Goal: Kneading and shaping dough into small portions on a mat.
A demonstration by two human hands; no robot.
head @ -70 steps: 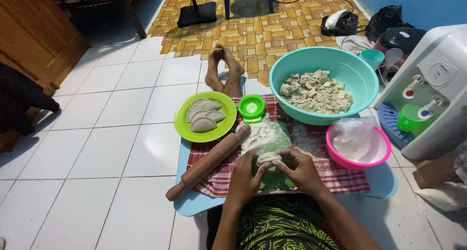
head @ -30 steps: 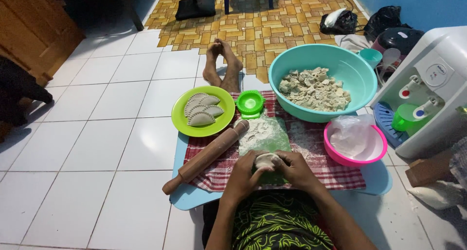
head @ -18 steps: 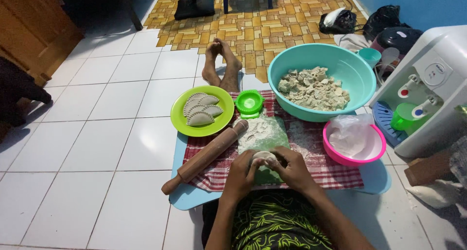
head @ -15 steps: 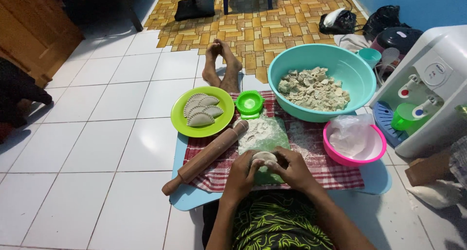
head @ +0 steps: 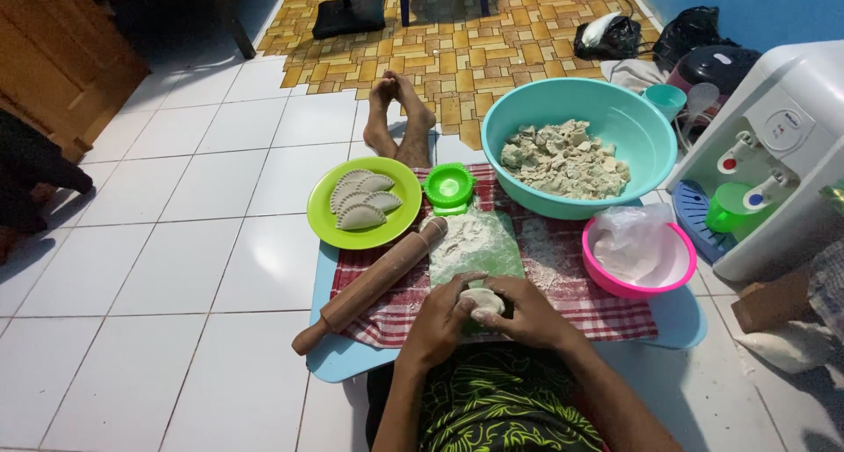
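Both forearms come in from the bottom edge, angled inward, wrists meeting at centre. Left hand [head: 437,318] and right hand [head: 527,311] are cupped toward each other, fingertips touching, fingers curled closed around something small and pale between them. Bare legs stretched straight ahead, feet [head: 397,116] side by side, ankles touching.

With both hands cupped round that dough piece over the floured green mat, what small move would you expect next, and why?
Probably setting the dough piece down on the floured green mat to flatten it. Both the left hand and right hand cup it as a small lump, the mat in front is dusted with flour, and the wooden rolling pin lies beside the left hand.
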